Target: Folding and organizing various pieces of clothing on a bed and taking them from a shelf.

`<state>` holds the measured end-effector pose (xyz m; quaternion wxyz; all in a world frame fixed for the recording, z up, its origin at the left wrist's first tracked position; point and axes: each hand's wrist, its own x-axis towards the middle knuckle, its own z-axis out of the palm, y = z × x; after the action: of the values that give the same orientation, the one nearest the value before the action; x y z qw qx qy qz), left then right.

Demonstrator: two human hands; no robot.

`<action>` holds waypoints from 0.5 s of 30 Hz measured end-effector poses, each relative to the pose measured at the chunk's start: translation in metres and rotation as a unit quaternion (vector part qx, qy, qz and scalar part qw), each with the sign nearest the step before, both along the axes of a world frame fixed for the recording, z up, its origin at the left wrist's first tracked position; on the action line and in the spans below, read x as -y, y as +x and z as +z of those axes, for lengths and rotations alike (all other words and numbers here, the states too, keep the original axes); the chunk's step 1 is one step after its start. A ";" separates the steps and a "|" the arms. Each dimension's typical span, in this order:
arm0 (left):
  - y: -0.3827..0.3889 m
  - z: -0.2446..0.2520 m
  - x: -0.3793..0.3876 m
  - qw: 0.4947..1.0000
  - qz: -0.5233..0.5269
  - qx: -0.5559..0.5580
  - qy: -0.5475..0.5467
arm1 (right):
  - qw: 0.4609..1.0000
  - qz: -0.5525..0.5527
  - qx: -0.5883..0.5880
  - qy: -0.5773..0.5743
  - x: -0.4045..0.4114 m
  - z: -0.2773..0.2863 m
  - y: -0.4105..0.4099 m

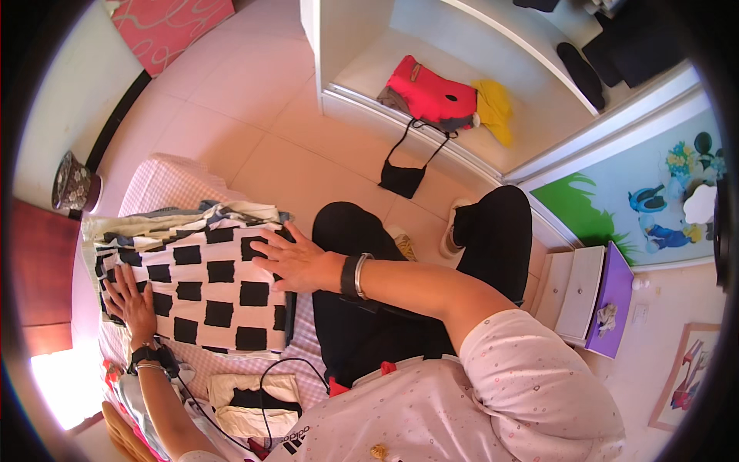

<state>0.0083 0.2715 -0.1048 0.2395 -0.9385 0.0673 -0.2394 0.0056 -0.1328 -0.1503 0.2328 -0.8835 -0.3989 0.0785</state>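
Observation:
A stack of folded clothes lies before me, topped by a black-and-white checked garment (190, 286). Flat on its left side rests my left hand (130, 306), fingers spread. My right hand (291, 260) presses on the upper right edge of the same garment, also with fingers apart. Beneath, layers of cream and bluish-grey cloth (213, 211) show at the far edge. The stack sits on a pink gingham bedcover (167, 176). Closer to my body is a folded cream garment (254, 398) with a black patch, crossed by a thin black cable (262, 375).
An open wardrobe (358, 69) ahead holds a red garment (433, 92) and a yellow cloth (493, 110). A black strappy top (403, 178) hangs over its sill. A small purple-topped drawer unit (606, 312) stands at right, a patterned pot (75, 183) at left. More clothes (133, 410) lie by my left forearm.

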 end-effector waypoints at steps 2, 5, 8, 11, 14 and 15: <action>-0.004 -0.001 -0.008 1.000 0.026 -0.012 0.007 | 1.000 -0.006 -0.025 -0.003 0.015 0.005 -0.008; -0.007 -0.001 -0.019 0.999 0.021 -0.011 0.024 | 0.998 -0.012 -0.016 -0.061 0.038 0.026 -0.015; -0.001 0.033 0.026 0.951 0.235 -0.200 0.033 | 0.995 -0.071 -0.065 -0.018 0.082 0.026 -0.020; -0.002 0.037 0.014 0.957 0.220 -0.187 0.015 | 0.990 -0.121 -0.072 -0.002 0.125 0.031 -0.038; 0.007 0.048 0.040 0.956 0.223 -0.192 -0.014 | 0.977 -0.177 -0.116 0.033 0.163 0.005 -0.061; 0.007 0.054 0.053 0.950 0.239 -0.198 -0.024 | 0.977 -0.176 -0.117 0.035 0.170 0.003 -0.068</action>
<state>0.0153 0.2183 -0.0510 0.2486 -0.9612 -0.1190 0.0140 -0.0621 -0.3024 -0.1475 0.3185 -0.9161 -0.2093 0.1249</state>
